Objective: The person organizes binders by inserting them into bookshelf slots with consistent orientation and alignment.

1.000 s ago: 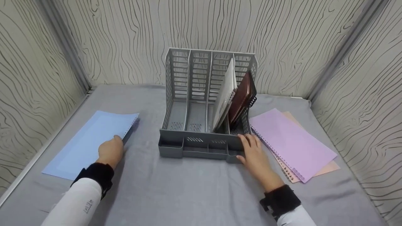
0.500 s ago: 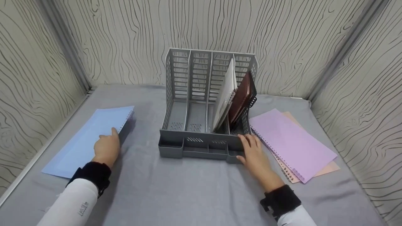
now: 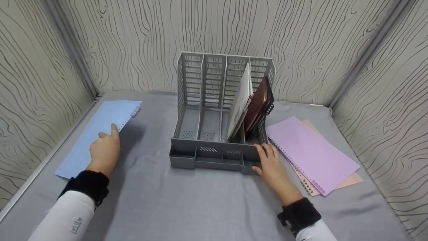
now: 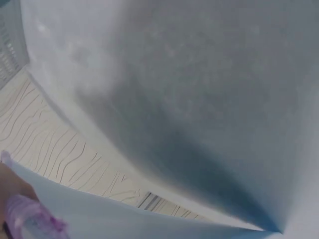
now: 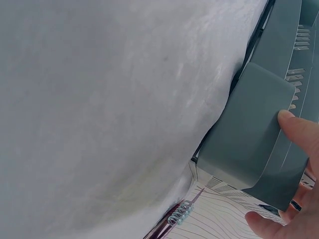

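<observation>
My left hand (image 3: pixel 105 150) grips a light blue spiral notebook (image 3: pixel 100 127) by its bound edge. The notebook slants, its far end raised over the cloth with a shadow below. In the left wrist view, part of the hand (image 4: pixel 12 186) shows beside the purple coil (image 4: pixel 35 216), and the blue cover (image 4: pixel 119 219) runs along the bottom. My right hand (image 3: pixel 272 169) holds the front right corner of a grey file organizer (image 3: pixel 214 147), thumb on the front pocket and fingers over the edge. The right wrist view shows the thumb on the pocket's rim (image 5: pixel 249 124).
A white notebook (image 3: pixel 239 103) and dark red notebook (image 3: pixel 257 103) lean in the organizer's right-hand slots. Right of it, a purple notebook (image 3: pixel 314 154) lies over a peach one (image 3: pixel 351 180) on the grey cloth (image 3: pixel 200 207). Patterned panels (image 3: pixel 227 26) enclose the table.
My left hand has moved left and up, raising the blue notebook's far end off the cloth. The right hand and organizer have stayed in place.
</observation>
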Action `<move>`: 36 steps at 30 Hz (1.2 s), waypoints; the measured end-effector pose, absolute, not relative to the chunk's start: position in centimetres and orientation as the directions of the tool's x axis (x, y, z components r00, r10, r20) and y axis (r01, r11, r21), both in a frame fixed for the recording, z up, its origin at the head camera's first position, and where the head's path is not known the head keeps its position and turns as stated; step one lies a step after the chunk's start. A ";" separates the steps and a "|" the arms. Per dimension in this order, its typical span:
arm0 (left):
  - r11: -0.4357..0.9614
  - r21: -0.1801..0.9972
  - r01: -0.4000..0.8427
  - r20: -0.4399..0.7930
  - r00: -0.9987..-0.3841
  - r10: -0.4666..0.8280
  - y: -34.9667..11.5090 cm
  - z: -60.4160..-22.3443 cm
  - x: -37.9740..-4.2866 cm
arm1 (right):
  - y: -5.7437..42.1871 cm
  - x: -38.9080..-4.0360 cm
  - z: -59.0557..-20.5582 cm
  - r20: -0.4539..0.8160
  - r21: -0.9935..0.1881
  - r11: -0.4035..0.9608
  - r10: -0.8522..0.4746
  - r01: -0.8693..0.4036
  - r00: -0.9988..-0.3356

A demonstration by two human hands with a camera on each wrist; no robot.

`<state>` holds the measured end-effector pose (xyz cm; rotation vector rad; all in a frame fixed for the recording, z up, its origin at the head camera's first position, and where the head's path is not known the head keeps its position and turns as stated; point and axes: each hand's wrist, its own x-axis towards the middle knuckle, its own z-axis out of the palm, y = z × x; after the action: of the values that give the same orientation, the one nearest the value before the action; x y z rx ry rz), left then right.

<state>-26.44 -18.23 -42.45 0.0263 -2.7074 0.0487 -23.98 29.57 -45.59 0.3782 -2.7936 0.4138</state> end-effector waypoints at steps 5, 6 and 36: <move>0.999 -0.035 -0.017 0.483 -0.875 0.002 -18.7 -41.3 -26.3 | 29.5 -24.0 -45.6 0.330 -0.235 0.926 -0.210 -0.296 -0.920; 0.999 -0.032 -0.013 0.493 -0.870 0.005 -18.8 -41.1 -26.2 | 29.5 -24.0 -45.6 0.334 -0.233 0.927 -0.209 -0.295 -0.919; 0.985 0.052 0.165 0.727 -0.683 0.076 -17.0 -37.1 -25.2 | 29.6 -24.0 -45.7 0.333 -0.236 0.924 -0.215 -0.302 -0.918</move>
<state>-25.20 -17.02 -37.12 -0.1673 -2.3239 -0.1442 -24.01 29.56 -45.66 0.3832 -2.7797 0.4097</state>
